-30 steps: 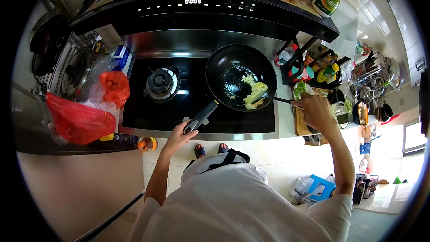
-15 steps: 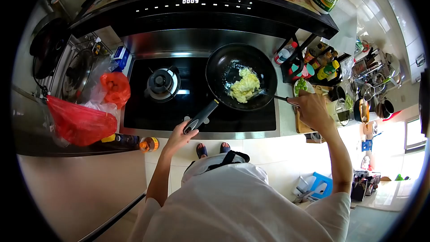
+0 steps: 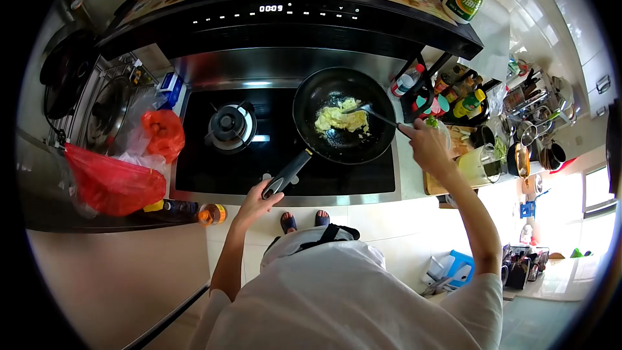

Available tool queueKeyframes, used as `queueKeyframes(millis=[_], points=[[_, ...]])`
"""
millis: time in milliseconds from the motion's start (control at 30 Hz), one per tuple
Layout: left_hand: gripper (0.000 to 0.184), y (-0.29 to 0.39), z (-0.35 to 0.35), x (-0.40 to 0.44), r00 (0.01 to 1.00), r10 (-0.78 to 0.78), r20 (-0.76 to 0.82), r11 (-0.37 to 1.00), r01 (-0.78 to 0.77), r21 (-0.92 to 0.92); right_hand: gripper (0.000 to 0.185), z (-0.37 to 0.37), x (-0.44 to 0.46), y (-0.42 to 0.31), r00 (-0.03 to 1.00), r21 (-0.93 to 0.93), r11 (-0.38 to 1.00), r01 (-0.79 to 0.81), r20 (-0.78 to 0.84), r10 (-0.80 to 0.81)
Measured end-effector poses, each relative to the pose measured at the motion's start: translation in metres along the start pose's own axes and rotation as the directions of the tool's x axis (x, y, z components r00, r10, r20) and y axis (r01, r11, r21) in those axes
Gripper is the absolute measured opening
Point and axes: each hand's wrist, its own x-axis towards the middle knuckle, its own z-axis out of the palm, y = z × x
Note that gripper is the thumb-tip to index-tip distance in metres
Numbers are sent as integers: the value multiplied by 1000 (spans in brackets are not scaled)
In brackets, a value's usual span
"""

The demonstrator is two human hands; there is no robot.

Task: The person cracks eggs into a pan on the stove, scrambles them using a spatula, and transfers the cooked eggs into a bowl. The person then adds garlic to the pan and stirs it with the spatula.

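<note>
Head view: yellow egg-like food [image 3: 335, 121] has spread leftward across the round black pan [image 3: 311, 96] (centre-right), evidently stirred, left hand [image 3: 257, 202] curled round its grey handle [image 3: 289, 172], right hand [image 3: 427, 150] gripping a dark spatula [image 3: 372, 111].

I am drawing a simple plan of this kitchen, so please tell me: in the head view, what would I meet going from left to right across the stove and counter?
Red plastic bag → bare burner → frying pan → right hand → clear container.
</note>
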Motion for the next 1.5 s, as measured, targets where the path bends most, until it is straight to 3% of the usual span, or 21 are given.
queueKeyframes(millis=[100, 233, 333, 567, 633, 867, 900, 1000, 1133, 1233, 1433, 1500], points=[[50, 5, -1, -1, 1000, -2, 2, 1000, 2, 8, 44, 25, 7, -7, 998, 28, 998, 50, 23, -51], [51, 0, -2, 0, 1000, -25, 3, 999, 25, -33, 41, -2, 4, -15, 997, 48, 999, -10, 80, 7], [51, 1, -1, -1, 1000, -21, -11, 999, 21, -29, 43, 4, 0, -15, 991, 59, 997, 51, 121, -58], [51, 4, -3, -3, 1000, -22, 11, 999, 23, -33, 42, 15, -12, -17, 992, 260, 964, 46, 101, -74], [51, 4, -4, -1, 1000, -15, 18, 999, 16, -38, 41, 19, -14, -13, 995, 262, 965, -27, 100, 0], [50, 2, -3, -1, 1000, -10, 13, 1000, 10, -17, 48, 26, -36, -22, 992, 238, 971, -36, 125, 6], [49, 1, -4, -1, 1000, -4, 20, 1000, 4, -28, 47, 27, -36, -20, 991, 162, 982, -93, 106, 77], [49, 1, -5, -1, 1000, 17, 9, 999, -17, -32, 45, 15, -42, -18, 988, 111, 987, -112, 120, 99], [48, 1, -4, 0, 1000, 24, 6, 1000, -24, -16, 43, 5, -50, -13, 988, 115, 982, -153, 23, 151], [48, 3, -5, 0, 1000, 24, 20, 1000, -24, -6, 44, 30, -39, -12, 988, 49, 988, -149, 55, 147], [46, -2, -5, 4, 1000, -1, 23, 998, 2, -61, 44, 81, 12, -38, 987, 319, 944, -90, -95, 127], [41, -1, -5, 2, 1000, 22, 7, 999, -22, -40, 44, 70, -3, -42, 997, 278, 958, -63, -15, 70]])
